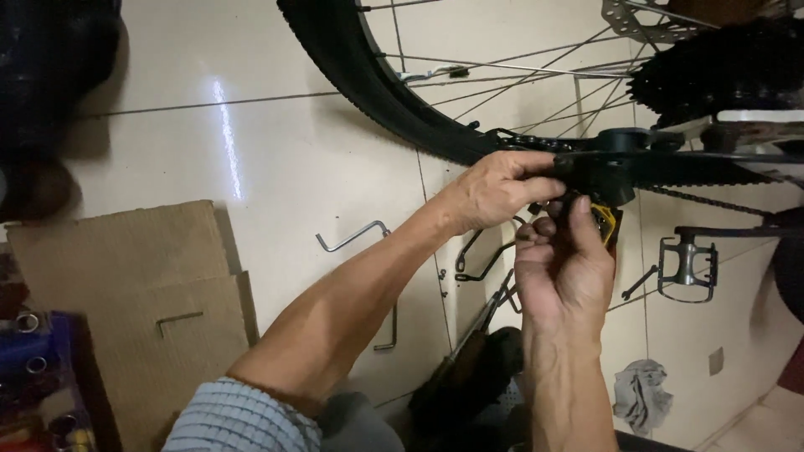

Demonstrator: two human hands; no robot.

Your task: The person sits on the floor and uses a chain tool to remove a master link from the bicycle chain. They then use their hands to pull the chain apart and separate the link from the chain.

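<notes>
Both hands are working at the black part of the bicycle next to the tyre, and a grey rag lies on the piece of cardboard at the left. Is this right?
Not quite. The head view shows the grey rag lying on the tiled floor at the lower right, not on the cardboard. The rest holds: left hand and right hand work at the black part beside the tyre.

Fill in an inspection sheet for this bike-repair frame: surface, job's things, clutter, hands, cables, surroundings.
Surface: glossy pale tiled floor, with glare.
Job's things: black bicycle rear derailleur by the knobby black tyre; chain and silver metal pedal nearby.
Clutter: flat brown cardboard sheet with a small bent hex key; bent metal rods; grey rag.
Hands: left hand grips the derailleur; right hand pinches beneath it, at a small yellow part.
Cables: nothing seen.
Surroundings: dark shapes at the left edge, unclear.
</notes>
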